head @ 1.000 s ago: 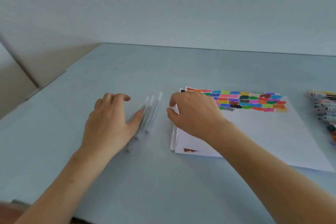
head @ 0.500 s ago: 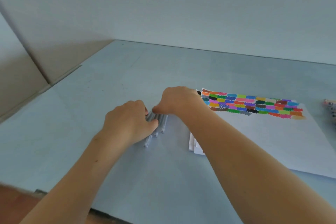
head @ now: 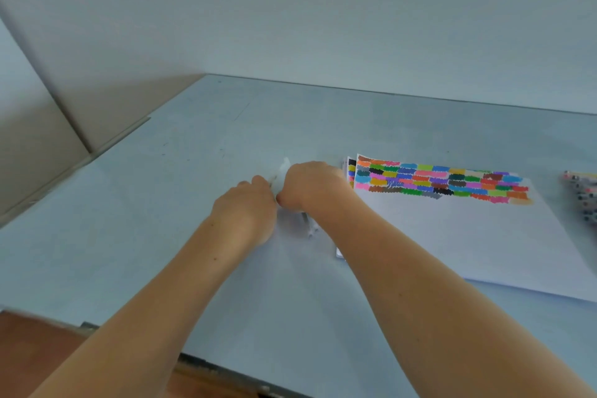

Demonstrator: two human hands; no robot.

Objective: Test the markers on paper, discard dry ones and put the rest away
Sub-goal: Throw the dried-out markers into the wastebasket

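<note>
On the desk, left to right:
Wall corner: beige panels stand far to the left of your hands, meeting the desk's left edge.
Left grip: your left hand lies knuckles up, fingers curled over the left side of a small bundle of clear pens; the fingertips are hidden, so how firmly it holds them you cannot tell from here.
Clear pens: blurred, lying between your two hands, with one end poking out beyond the knuckles and the other end showing on the near side, just under your right wrist.
Right grip: your right hand is curled into a loose fist, thumb side touching your left hand, closed on the right side of the same bundle.
Paper stack: just right of your right hand, white sheets fanned slightly, the forearm crossing the near left corner.
Colour swatches: rows of scribbled test patches along the far edge of the top sheet.
Marker pile: capped markers at the right frame edge, well apart from both hands, beyond the paper.
</note>
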